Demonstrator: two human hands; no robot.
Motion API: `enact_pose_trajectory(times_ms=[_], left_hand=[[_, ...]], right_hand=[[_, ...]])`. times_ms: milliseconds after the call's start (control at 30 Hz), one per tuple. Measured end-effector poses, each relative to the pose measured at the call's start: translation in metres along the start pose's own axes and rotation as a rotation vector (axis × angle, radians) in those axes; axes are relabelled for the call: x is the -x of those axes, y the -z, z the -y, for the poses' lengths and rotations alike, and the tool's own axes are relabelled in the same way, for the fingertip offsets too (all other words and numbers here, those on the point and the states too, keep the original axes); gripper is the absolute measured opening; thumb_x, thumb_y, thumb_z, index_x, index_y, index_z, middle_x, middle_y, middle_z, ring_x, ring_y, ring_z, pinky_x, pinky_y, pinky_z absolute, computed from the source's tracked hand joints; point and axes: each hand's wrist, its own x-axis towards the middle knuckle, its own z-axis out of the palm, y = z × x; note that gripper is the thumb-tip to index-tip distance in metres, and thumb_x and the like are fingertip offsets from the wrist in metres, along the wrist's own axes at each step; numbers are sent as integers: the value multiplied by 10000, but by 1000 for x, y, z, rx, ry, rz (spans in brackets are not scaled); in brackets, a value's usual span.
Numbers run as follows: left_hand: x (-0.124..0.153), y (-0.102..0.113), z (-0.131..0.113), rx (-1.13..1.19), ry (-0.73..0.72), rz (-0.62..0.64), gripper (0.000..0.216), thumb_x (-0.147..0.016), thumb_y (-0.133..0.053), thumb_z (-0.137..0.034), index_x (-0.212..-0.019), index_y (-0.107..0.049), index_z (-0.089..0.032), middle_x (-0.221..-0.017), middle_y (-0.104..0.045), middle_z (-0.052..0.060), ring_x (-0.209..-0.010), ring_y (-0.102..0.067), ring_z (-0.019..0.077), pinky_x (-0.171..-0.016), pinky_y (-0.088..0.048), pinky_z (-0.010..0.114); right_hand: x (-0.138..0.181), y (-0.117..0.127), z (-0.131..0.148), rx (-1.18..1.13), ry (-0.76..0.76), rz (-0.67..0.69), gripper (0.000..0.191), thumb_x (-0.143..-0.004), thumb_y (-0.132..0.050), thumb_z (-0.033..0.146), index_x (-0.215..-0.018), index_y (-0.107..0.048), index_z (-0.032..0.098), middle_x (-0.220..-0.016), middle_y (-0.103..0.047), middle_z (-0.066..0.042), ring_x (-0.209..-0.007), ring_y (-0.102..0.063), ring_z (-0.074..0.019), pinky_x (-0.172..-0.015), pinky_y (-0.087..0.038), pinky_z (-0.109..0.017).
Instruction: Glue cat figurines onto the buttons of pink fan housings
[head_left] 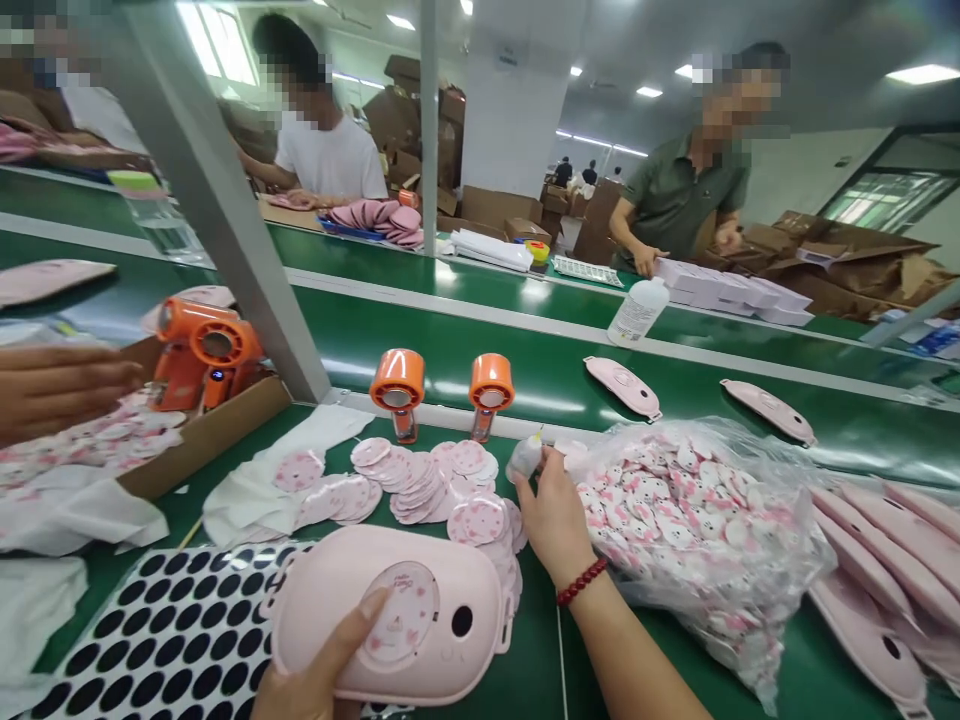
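My left hand [319, 670] holds a pink oval plastic housing [442, 575] at the bottom centre, thumb pressed on its round printed disc [405, 605]. My right hand [551, 515], with a red bead bracelet on the wrist, is closed around a small clear bottle [523, 458] with a yellow tip, held just above a pile of round pink printed discs [427, 480] on the green table. A clear bag of more printed discs [690, 515] lies right of that hand.
A sheet of black round stickers [172, 630] lies bottom left. Two orange handheld fans [397, 390] stand behind the discs. Pink housings [885, 570] are stacked at right; others ride the green conveyor [540, 370]. Two people work across it. Another person's hand [60, 385] is at left.
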Motion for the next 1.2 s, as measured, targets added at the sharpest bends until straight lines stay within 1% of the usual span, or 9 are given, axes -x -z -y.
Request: enact_pose_trajectory(times_ms=[133, 267, 433, 500, 633, 800, 967, 1100, 1200], left_hand=[[2, 4, -1, 27, -48, 8, 780, -645, -887, -192, -1344, -595, -379, -1371, -659, -5, -1307, -559, 294, -996, -547, 377], [10, 2, -1, -8, -201, -13, 694, -653, -869, -152, -1286, -641, -322, -1361, -664, 0, -1268, -592, 271, -976, -553, 325], [23, -3, 2, -57, -298, -28, 449, -541, -865, -48, -939, -740, -215, -1323, -682, -11, -1445, -382, 320, -1020, -508, 257], [27, -4, 4, -143, -360, -31, 398, -489, -858, -34, -830, -732, -196, -1267, -709, -2, -1426, -408, 342, -1058, -475, 268], [39, -12, 2, -178, -397, -57, 494, -509, -880, -93, -955, -714, -228, -1182, -735, -16, -1209, -628, 286, -1030, -511, 300], [50, -13, -2, -57, -244, 4, 506, -629, -866, -195, -1088, -681, -301, -1168, -734, 3, -1207, -636, 323, -976, -581, 400], [37, 15, 11, 48, -127, 52, 536, -763, -773, -401, -1269, -613, -321, -1105, -751, 33, -1153, -666, 344, -941, -598, 471], [32, 24, 10, 58, -111, 56, 548, -773, -763, -408, -1290, -598, -332, -1112, -749, 34, -1136, -674, 343, -930, -603, 476], [41, 12, -2, 15, -142, 61, 519, -754, -788, -338, -1247, -626, -343, -1142, -742, 20, -1176, -653, 340, -940, -599, 467]], right_hand=[[17, 22, 9, -141, 97, 56, 363, -966, -481, 410, -1236, -509, 169, -1083, -691, -129, -947, -705, -263, -760, -596, -389], [50, 61, 29, -298, 291, 197, 407, -925, -538, 353, -1309, -526, 222, -871, -638, -14, -667, -641, -167, -634, -572, -300], [84, 86, 67, -459, 433, 134, 289, -732, -648, 235, -1020, -641, 259, -751, -619, 12, -578, -576, -146, -496, -488, -240], [90, 87, 77, -446, 458, 89, 202, -724, -658, 253, -926, -670, 248, -714, -640, 2, -550, -566, -146, -476, -471, -248], [93, 84, 85, -415, 514, 79, 169, -730, -672, 266, -894, -698, 234, -687, -662, -1, -536, -558, -142, -475, -470, -254], [95, 80, 89, -414, 553, 99, 162, -747, -662, 250, -902, -704, 227, -714, -683, 2, -555, -580, -128, -505, -508, -236], [95, 80, 90, -391, 554, 119, 135, -761, -653, 249, -888, -697, 233, -713, -684, 1, -544, -580, -134, -487, -513, -241], [94, 82, 88, -373, 548, 107, 106, -771, -644, 255, -864, -690, 236, -684, -665, 3, -535, -570, -139, -468, -501, -248], [94, 83, 88, -373, 549, 105, 106, -765, -647, 246, -861, -690, 236, -682, -663, 6, -534, -571, -136, -467, -498, -242]])
